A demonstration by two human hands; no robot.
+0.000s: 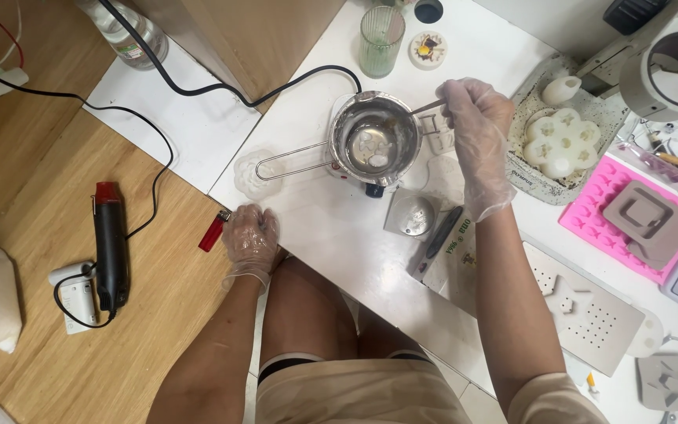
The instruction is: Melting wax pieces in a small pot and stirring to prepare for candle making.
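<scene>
Right hand (476, 133) grips stirrer (427, 107) in metal pot (376, 137) | left hand (251, 239) rests open-palmed on tabletop (331, 228) edge near red lighter (213, 231)

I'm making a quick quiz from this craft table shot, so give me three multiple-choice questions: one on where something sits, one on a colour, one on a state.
1. Where does the lighter lie?
A. On the wooden floor beside the left hand
B. Inside the metal pot
C. On the pink mould

2. What colour is the ribbed glass above the metal pot?
A. Red
B. Green
C. Black

3. What is the right hand doing?
A. Resting flat on the table
B. Gripping a tool that reaches into the pot
C. Lifting the heat gun

Answers: 1 A, the red lighter lies by the table edge near the gloved fingers. 2 B, the glass is pale green. 3 B, the fist closes on a thin metal stirrer.
</scene>
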